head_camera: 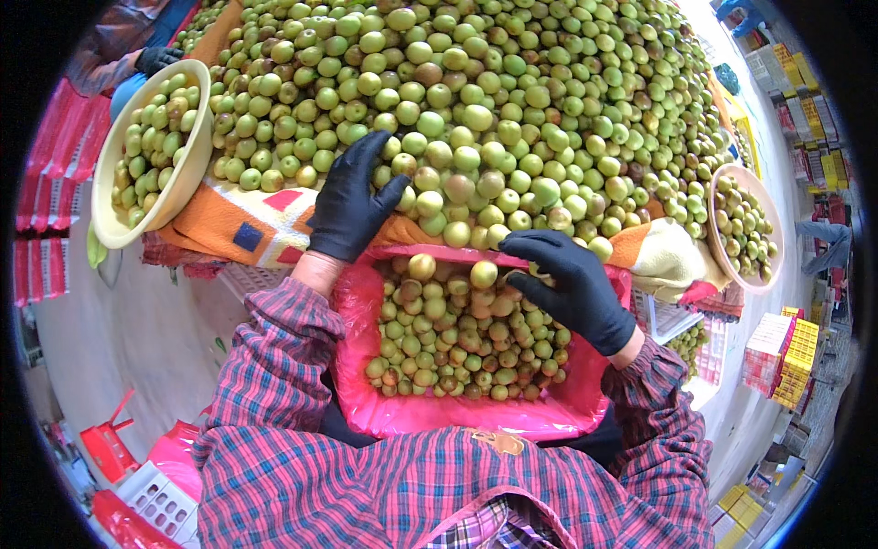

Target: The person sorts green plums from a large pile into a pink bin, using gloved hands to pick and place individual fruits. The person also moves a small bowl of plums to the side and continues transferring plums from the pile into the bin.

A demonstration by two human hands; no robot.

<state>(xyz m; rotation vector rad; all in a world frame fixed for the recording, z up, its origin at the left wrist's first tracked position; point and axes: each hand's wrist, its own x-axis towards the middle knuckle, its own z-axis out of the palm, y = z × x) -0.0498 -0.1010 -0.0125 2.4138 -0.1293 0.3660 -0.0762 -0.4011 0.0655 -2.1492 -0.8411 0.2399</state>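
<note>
My left hand (357,195), in a black glove, rests at the near edge of a big heap of green jujubes (473,117). Its thumb and fingers are spread beside the fruit. Also gloved in black, my right hand (573,285) hovers over the far right part of a crate lined with pink plastic film (473,420). Between its curved fingers and thumb a bit of fruit shows; the hand does not appear closed on it. Many jujubes (466,343) lie in the crate. Two jujubes, one left (422,266) and one right (483,274), are at its far rim, possibly falling.
A patterned orange cloth (226,216) lies under the heap. Jujubes fill a cream basin (106,199) at left and a pale basin (772,264) at right. A co-worker's gloved hand (158,60) is beyond the left basin. Yellow crates (796,360) stand on the floor at right.
</note>
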